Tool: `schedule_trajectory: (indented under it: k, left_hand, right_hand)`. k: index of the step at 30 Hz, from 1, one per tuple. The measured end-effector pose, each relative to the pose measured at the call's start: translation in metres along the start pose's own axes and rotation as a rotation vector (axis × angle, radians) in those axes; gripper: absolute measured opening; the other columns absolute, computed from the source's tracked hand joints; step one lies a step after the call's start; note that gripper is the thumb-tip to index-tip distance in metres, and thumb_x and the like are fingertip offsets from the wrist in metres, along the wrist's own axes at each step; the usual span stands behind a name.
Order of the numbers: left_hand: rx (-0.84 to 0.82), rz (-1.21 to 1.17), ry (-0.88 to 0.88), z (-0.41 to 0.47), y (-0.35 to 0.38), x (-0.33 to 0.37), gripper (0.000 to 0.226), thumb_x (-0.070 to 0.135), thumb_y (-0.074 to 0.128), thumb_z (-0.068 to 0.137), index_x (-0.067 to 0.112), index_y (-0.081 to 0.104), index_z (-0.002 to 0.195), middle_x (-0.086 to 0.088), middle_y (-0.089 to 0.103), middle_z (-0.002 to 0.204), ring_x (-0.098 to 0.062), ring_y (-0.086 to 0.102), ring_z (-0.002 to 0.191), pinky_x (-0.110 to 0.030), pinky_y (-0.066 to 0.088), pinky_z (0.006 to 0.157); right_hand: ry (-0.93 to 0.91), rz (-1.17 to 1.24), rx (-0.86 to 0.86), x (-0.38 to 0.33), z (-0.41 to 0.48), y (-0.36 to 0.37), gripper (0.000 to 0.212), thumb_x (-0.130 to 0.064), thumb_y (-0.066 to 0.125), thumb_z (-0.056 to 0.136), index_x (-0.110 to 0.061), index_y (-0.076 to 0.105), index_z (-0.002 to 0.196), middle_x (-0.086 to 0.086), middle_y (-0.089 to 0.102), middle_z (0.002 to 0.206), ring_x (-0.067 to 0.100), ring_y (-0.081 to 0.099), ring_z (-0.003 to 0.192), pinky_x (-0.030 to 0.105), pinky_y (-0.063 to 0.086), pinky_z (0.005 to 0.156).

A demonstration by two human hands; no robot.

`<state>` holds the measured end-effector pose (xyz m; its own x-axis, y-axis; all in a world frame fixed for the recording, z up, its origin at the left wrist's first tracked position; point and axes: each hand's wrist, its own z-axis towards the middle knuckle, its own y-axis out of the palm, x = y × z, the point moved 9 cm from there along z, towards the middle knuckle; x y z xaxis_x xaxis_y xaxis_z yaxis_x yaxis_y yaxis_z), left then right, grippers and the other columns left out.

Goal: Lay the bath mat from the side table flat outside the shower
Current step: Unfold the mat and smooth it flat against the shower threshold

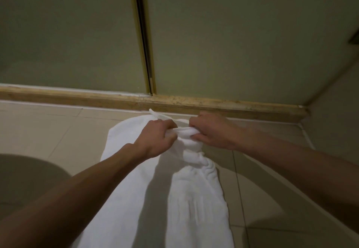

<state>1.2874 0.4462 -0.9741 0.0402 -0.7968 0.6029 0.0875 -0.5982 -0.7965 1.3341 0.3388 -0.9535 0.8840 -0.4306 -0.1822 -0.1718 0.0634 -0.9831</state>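
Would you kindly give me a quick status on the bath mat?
Left hand and right hand grip bunched bath mat. Not yet flat, beside shower threshold. Nothing blocking.

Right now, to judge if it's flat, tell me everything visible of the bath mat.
White terry-looking cloth, the bath mat runs lengthwise on the tiled floor toward the shower kerb. Its far end is bunched and lifted, not flat; the left hand and right hand both grip that gathered edge. One corner pokes out by the kerb.
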Motion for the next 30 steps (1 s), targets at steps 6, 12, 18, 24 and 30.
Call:
schedule_trajectory:
  k: [6,12,18,24,30]
  left_hand:
    - [-0.025,-0.54,-0.507,0.022,0.028,-0.02,0.031,0.025,0.051,0.091,-0.001,0.06,0.076,-0.021,0.065,0.081,-0.03,0.064,0.075,-0.038,0.053,0.069]
    - [0.025,-0.585,-0.619,0.027,0.045,-0.039,0.044,-0.007,0.054,0.083,-0.006,0.046,0.126,-0.021,0.058,0.109,-0.032,0.06,0.101,-0.034,0.052,0.079]
    - [0.135,-0.618,-0.411,0.034,0.036,-0.032,0.044,-0.013,0.037,0.079,0.007,0.061,0.11,-0.012,0.058,0.09,-0.025,0.058,0.082,-0.027,0.047,0.057]
    - [0.092,-0.585,-0.018,0.039,0.027,0.012,0.031,-0.018,0.046,0.072,0.006,0.064,0.08,-0.011,0.065,0.08,-0.021,0.062,0.079,-0.032,0.052,0.07]
    - [-0.021,-0.607,0.084,0.041,0.038,0.028,0.038,-0.019,0.048,0.067,0.016,0.06,0.069,0.002,0.062,0.071,0.0,0.058,0.066,-0.016,0.047,0.065]
  right_hand:
    - [-0.052,0.048,0.068,-0.032,-0.005,0.005,0.008,-0.021,0.056,0.09,-0.013,0.057,0.09,0.01,0.063,0.091,0.027,0.052,0.089,0.039,0.044,0.073]
    - [-0.103,0.126,0.069,-0.06,-0.014,0.023,0.02,-0.018,0.058,0.088,-0.01,0.06,0.106,0.01,0.056,0.108,0.024,0.051,0.093,0.035,0.043,0.078]
    - [0.241,0.479,0.383,-0.001,-0.031,0.007,0.014,-0.008,0.048,0.087,-0.017,0.05,0.098,0.001,0.051,0.099,0.019,0.052,0.08,0.035,0.044,0.069]
    - [0.481,0.522,0.111,0.071,-0.013,0.043,0.057,-0.005,0.043,0.091,-0.022,0.034,0.144,0.008,0.053,0.132,0.02,0.053,0.112,0.025,0.039,0.087]
    - [0.332,0.545,0.06,0.058,0.007,0.06,0.036,-0.004,0.054,0.08,-0.012,0.061,0.114,0.01,0.063,0.117,0.024,0.058,0.105,0.033,0.046,0.085]
